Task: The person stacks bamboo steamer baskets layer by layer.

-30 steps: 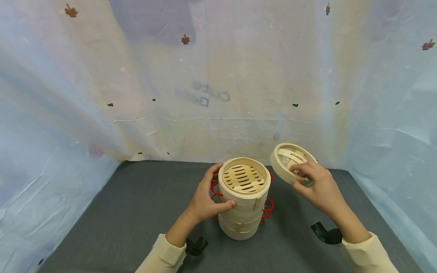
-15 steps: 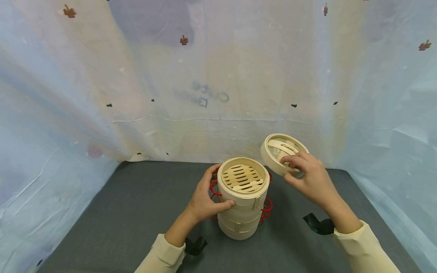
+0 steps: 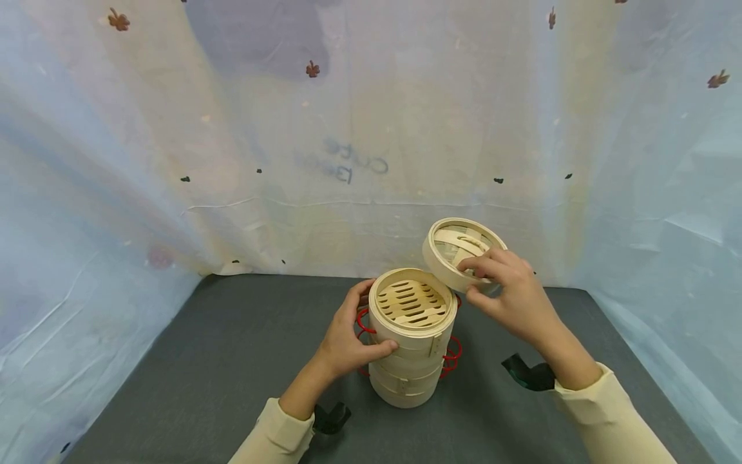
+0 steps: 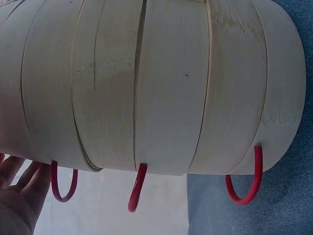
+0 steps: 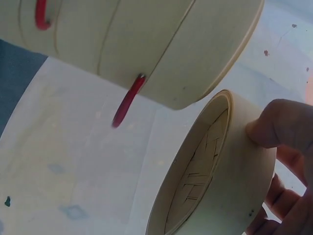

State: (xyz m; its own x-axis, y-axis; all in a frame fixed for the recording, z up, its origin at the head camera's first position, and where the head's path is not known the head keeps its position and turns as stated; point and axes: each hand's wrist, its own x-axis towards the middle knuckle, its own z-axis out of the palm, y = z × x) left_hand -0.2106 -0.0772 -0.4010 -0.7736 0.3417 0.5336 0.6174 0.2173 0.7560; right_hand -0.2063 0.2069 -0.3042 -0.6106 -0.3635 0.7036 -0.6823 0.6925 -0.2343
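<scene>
A tall stack of bamboo steamer baskets [image 3: 408, 380] stands upright, its slatted top tier uncovered. My left hand [image 3: 339, 348] grips the upper part from the left, thumb across the front and fingers reaching round the far side. Above and right of the stack, my right hand [image 3: 516, 293] pinches the woven steamer lid [image 3: 435, 258] by its near rim. That lid is tilted, its left edge close over the stack's back right rim. In the right wrist view the lid's hollow underside [image 5: 203, 169] shows, and whether it touches the stack I cannot tell.
Red loop handles [image 3: 453, 351] stick out from both sides of the stack. Beneath lies a dark grey table [image 3: 261, 361], with a pale plastic sheet [image 3: 371, 129] hanging behind it. Black wrist straps [image 3: 529, 374] sit at both cuffs.
My right hand has carried the lid left and slightly up, from beside the stack to over its back right rim. The left hand keeps its grip and the stack stays put.
</scene>
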